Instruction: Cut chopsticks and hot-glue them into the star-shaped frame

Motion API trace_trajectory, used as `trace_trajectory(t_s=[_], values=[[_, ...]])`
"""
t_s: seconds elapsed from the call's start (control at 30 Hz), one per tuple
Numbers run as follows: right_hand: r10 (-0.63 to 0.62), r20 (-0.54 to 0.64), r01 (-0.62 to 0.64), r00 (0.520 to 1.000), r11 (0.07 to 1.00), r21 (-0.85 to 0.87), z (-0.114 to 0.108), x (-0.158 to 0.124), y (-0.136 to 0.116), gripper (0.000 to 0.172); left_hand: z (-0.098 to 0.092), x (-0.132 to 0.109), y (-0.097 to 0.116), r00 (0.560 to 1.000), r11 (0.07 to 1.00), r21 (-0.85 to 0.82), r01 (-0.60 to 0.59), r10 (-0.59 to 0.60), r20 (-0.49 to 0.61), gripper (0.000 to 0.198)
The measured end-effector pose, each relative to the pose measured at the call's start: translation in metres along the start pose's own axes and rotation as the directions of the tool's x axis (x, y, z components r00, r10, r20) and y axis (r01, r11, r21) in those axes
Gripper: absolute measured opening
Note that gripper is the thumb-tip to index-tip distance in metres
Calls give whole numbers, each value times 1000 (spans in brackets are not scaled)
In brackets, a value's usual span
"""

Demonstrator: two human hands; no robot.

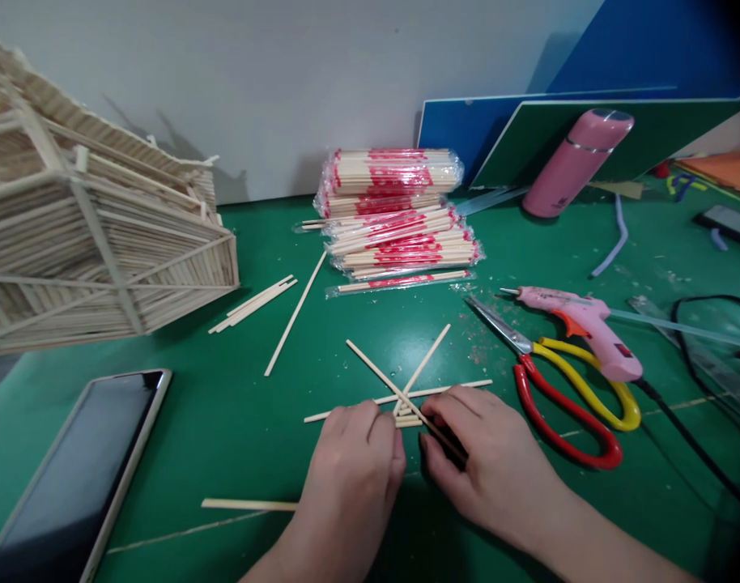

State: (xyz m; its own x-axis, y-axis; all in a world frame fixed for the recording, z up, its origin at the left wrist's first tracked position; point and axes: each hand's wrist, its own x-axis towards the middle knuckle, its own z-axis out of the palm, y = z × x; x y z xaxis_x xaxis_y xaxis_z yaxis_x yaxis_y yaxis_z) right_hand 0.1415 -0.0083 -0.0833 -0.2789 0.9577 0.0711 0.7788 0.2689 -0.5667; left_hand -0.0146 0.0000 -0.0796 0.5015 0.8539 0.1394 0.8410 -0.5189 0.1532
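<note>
Several thin wooden chopsticks lie crossed on the green table, with a few short cut pieces [408,422] bunched where they meet. My right hand [488,445] pinches the lower end of one slanting chopstick [373,366] between thumb and fingers. My left hand [355,474] is closed, its fingertips at the lower end of another chopstick [429,353] that leans up to the right. A long chopstick [339,411] passes behind both hands, nearly level. Another chopstick [245,504] pokes out from under my left wrist.
A chopstick-built structure [121,267] stands at left, above a phone [72,486]. Behind lie wrapped chopstick bundles [400,219] and loose sticks [254,304]. To the right are scissors [564,380], a pink glue gun [580,320] with a cord, and a pink flask [576,166].
</note>
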Motion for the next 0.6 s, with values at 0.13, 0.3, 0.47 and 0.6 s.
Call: trace_trajectory(t_s=[0.13, 0.3, 0.47, 0.6], values=[[2, -20, -2, 1000, 1000, -3, 2, 0, 1, 10, 2, -1, -1, 999, 1000, 5, -15, 15, -33, 16], [-12, -43, 12, 999, 1000, -19, 4, 3, 2, 9, 5, -1, -1, 996, 999, 23, -41, 43, -82, 15], [-27, -56, 25, 998, 999, -32, 4, 4, 1, 8, 7, -1, -3, 991, 997, 34, -73, 77, -112, 17], [-48, -75, 46, 996, 998, -35, 5, 3, 1, 8, 6, 0, -2, 990, 996, 46, -71, 76, -116, 18]])
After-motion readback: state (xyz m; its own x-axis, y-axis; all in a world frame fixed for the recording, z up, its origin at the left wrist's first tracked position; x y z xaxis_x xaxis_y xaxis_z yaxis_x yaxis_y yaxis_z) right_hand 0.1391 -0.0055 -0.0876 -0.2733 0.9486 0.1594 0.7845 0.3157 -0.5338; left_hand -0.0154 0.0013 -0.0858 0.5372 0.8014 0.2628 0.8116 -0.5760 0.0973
